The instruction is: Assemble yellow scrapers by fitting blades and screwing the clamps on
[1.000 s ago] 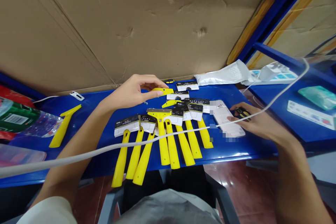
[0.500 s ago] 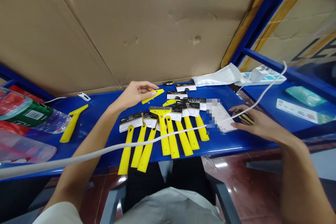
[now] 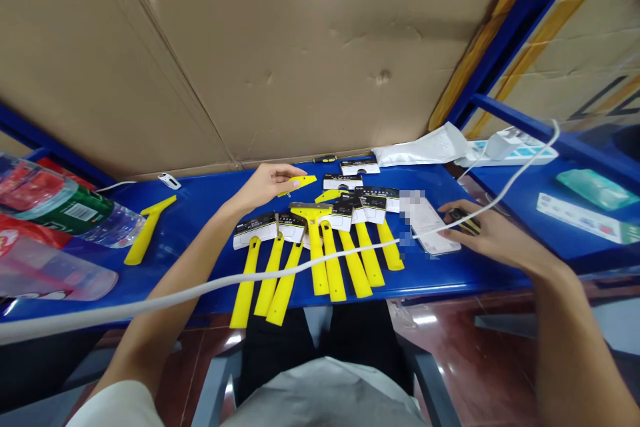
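Note:
My left hand [image 3: 265, 188] is closed above the back of the blue table, pinching a small yellow scraper head piece [image 3: 306, 181]. In front of it lie several yellow scrapers [image 3: 320, 260], their handles toward me and their heads in black-and-white card sleeves [image 3: 255, 230]. One bare-headed scraper lies across the middle of the row. At the right, my right hand [image 3: 493, 237] is wrapped round a screwdriver [image 3: 465, 221] with a black-and-yellow handle; its shaft cannot be made out. The fingertips are beside a phone [image 3: 434, 235] lying on the table.
A white cable [image 3: 270, 273] hangs across the view. Bottles [image 3: 80, 210] and a lone yellow scraper [image 3: 145, 233] are at the left. Behind lie a small black-and-yellow tool [image 3: 325, 159], a white pouch [image 3: 423, 149] and a power strip [image 3: 525, 155]. Cardboard [image 3: 300, 47] walls the back.
The whole view has shifted slightly, moving things a little to the right. Both hands keep their grips; the yellow piece in my left hand has turned slightly.

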A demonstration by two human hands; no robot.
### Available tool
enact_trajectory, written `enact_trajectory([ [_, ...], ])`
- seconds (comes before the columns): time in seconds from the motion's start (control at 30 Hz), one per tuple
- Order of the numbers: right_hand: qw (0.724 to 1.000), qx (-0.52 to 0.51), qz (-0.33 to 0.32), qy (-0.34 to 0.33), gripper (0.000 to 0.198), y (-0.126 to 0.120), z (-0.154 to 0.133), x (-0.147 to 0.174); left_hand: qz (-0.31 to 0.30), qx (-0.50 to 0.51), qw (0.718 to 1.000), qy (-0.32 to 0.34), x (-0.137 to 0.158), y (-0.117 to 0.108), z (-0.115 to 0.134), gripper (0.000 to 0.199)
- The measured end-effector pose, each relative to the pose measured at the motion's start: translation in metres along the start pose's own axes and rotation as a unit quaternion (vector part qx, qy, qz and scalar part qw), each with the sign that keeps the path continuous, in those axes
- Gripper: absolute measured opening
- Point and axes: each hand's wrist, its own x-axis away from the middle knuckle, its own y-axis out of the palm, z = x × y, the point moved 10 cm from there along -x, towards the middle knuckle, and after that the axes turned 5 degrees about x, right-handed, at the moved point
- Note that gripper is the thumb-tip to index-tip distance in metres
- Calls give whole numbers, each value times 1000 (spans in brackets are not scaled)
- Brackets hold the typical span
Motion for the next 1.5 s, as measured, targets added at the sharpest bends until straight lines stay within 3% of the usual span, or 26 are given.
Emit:
enact_trajectory([
  [0.2, 998, 58, 14, 37, 80, 0, -18, -8, -22, 2, 1000, -8, -2, 5, -11, 51],
  [0.4, 994, 87, 17, 70, 97, 12, -2, -16, -26, -1, 1000, 2, 1, 4, -13, 53],
  [0.63, 998, 20, 27, 52, 79, 2, 0, -15, -19, -2, 1000, 4, 2, 2, -14, 56],
  [1.23, 997, -23, 65, 44, 72, 0, 11, -18, -30, -30, 999, 5, 7, 12, -18, 52],
  [1.37, 990, -36, 131, 39, 57, -15, 0, -18, -34, -30, 999, -2, 6, 14, -23, 53],
  [1.5, 970, -144, 195, -19, 44, -38, -38, -21, -54, -20, 998, -16, 4, 16, -30, 56],
])
